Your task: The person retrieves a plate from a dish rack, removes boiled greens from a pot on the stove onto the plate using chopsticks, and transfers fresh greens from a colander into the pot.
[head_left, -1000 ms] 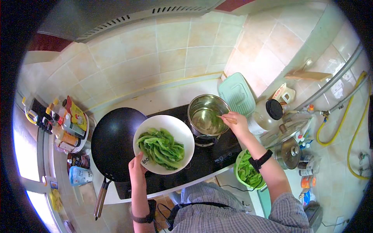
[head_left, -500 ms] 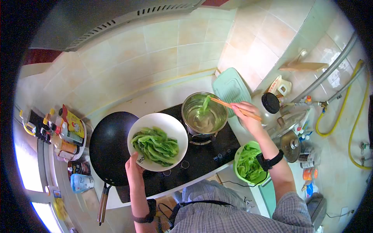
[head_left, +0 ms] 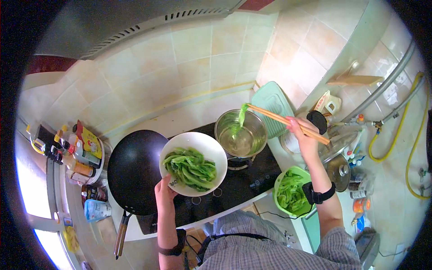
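Observation:
My left hand (head_left: 164, 191) grips the rim of a white bowl (head_left: 219, 155) that holds cooked-looking green lettuce leaves (head_left: 191, 168). The bowl hangs over the stove between the wok and the pot. A pair of wooden chopsticks (head_left: 274, 117) is held in my right hand (head_left: 302, 135). From their tips a strip of lettuce (head_left: 242, 116) dangles over a steel pot (head_left: 261, 146), its lower end reaching into the pot. Clear liquid seems to lie in the pot.
A black wok (head_left: 132, 168) sits on the left of the black stove (head_left: 252, 173), its handle pointing toward me. At the right, a green basin (head_left: 278, 202) holds raw lettuce. Bottles (head_left: 83, 155) crowd the left side; a green board (head_left: 272, 101) leans behind the pot.
My right hand has moved up and right, lifting the lettuce strip higher at the pot's rim. The bowl in my left hand has shifted slightly right, nearer the pot.

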Action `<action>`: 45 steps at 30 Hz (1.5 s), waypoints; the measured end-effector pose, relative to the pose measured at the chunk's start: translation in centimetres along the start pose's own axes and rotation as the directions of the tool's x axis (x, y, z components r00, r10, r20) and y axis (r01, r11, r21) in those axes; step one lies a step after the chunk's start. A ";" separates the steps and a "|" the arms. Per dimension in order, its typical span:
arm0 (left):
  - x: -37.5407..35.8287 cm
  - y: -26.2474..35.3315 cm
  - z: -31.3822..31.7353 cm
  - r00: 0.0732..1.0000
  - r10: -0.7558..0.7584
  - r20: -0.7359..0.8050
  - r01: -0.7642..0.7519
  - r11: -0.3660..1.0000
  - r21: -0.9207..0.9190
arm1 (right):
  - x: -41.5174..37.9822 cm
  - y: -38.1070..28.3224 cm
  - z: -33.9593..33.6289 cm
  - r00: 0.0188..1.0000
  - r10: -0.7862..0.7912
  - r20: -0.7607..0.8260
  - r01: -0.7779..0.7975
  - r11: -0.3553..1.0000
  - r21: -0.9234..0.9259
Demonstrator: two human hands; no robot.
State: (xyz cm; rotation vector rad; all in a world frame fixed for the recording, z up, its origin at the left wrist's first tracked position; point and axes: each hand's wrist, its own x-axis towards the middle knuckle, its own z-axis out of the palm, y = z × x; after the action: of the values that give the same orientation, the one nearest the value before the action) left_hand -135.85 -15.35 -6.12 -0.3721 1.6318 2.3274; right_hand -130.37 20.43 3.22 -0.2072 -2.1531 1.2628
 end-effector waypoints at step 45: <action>-2.6 0.5 -3.3 0.989 0.057 -0.135 -0.066 0.996 -0.061 | 0.8 6.7 7.3 0.773 -0.223 0.594 0.450 0.853 -0.265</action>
State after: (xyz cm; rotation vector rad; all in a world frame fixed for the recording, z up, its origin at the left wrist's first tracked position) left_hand -133.44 -18.79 -5.78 -0.5081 1.6511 2.4546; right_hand -136.44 19.00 -4.54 0.4358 -2.7627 0.7030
